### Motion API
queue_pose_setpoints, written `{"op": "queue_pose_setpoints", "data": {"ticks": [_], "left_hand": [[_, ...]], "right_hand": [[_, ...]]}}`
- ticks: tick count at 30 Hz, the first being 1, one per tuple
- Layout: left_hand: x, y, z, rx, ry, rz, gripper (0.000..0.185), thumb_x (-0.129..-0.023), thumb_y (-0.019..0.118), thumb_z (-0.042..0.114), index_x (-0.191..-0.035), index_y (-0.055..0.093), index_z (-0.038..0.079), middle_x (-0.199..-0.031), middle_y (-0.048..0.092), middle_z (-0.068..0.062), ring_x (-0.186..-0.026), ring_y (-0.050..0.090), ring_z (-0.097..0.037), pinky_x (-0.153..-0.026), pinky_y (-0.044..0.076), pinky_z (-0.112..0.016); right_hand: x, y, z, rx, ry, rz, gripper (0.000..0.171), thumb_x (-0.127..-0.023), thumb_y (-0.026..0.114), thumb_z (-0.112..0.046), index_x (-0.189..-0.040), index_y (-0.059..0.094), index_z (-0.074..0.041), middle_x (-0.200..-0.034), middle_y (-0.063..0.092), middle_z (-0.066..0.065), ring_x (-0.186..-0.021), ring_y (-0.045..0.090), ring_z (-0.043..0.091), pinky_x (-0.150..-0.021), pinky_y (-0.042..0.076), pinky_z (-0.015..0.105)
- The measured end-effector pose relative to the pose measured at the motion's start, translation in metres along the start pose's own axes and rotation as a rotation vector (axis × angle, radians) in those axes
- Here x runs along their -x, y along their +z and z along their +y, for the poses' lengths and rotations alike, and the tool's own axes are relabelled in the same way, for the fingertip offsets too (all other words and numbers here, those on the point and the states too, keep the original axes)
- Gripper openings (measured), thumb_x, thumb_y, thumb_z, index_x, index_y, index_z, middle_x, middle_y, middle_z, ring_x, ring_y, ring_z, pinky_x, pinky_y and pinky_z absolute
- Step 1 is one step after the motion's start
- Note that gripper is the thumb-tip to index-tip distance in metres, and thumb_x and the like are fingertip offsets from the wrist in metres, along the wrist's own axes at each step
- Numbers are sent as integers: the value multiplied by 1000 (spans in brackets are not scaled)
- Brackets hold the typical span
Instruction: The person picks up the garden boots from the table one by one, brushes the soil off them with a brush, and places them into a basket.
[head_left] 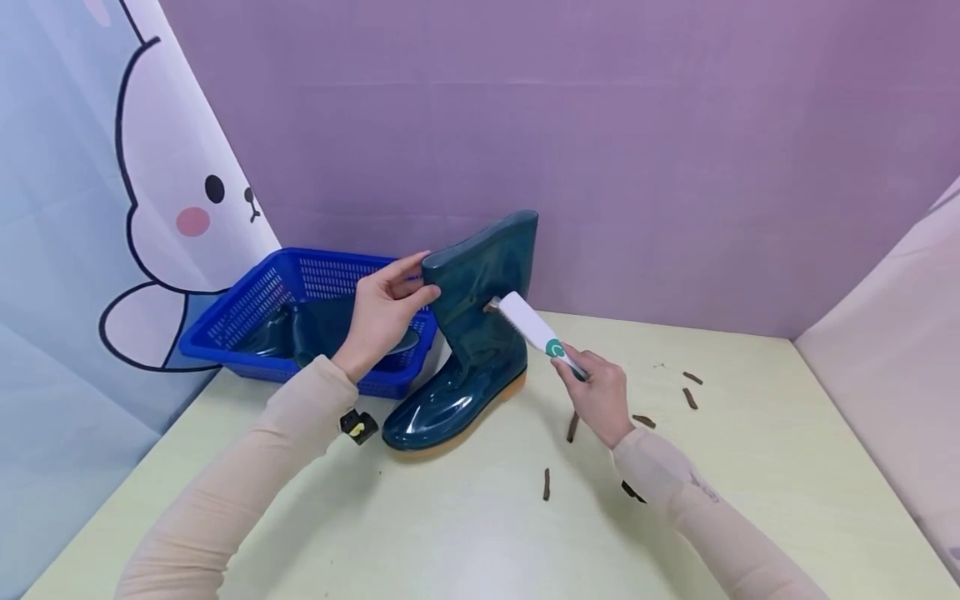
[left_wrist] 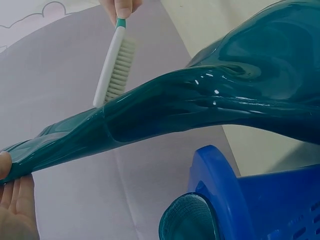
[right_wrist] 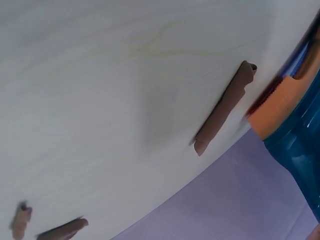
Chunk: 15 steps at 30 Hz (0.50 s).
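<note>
A glossy dark-green rubber boot (head_left: 480,337) with a tan sole stands on the table, toe to the near left. My left hand (head_left: 381,312) pinches the top edge of its shaft, thumb on one side and fingers on the other. My right hand (head_left: 600,396) grips the green end of a white-handled brush (head_left: 528,321). The pale bristles (left_wrist: 120,70) face the boot, and the brush tip meets the shaft about midway up. Next to that tip a small brown patch (head_left: 491,306) shows on the shaft. The right wrist view catches only the heel (right_wrist: 280,107).
Behind the left hand sits a blue plastic basket (head_left: 386,383) with another dark-green boot (head_left: 330,321) lying in it. Several brown strips (head_left: 546,483) are scattered over the table (head_left: 465,533) to the right. A purple cloth wall (head_left: 637,167) rises behind.
</note>
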<state>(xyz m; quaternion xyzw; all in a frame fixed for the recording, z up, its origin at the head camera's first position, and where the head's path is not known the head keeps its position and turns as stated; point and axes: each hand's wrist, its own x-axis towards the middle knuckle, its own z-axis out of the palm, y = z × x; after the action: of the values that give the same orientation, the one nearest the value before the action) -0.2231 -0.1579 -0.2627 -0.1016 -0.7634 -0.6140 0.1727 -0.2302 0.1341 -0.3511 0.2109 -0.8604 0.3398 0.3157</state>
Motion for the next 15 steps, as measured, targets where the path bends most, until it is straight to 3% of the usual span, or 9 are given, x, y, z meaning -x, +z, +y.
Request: {"op": "queue_pose_setpoints", "data": {"ticks": [7,15], "left_hand": [[0,0,1,21,4,-6,48,-85,65,13,-131,52,16,-121,60,-9,-103,63,-21,-84,51,-31],[2,1,5,11,-10,-26,50,-85,65,16,-133,50,15,-128,56,-10,-110,59,-21,-89,49,-37]], "right_hand": [[3,-9,-1,-3,66,-30,27,-79,72,-12,-104,69,-2,-68,64,7,-48,40,7,-43,34,18],[0,-20,-8,-84,31,67,26,-77,72,-6,-102,69,1,-69,65,10,-49,43,6,-42,35,15]]}}
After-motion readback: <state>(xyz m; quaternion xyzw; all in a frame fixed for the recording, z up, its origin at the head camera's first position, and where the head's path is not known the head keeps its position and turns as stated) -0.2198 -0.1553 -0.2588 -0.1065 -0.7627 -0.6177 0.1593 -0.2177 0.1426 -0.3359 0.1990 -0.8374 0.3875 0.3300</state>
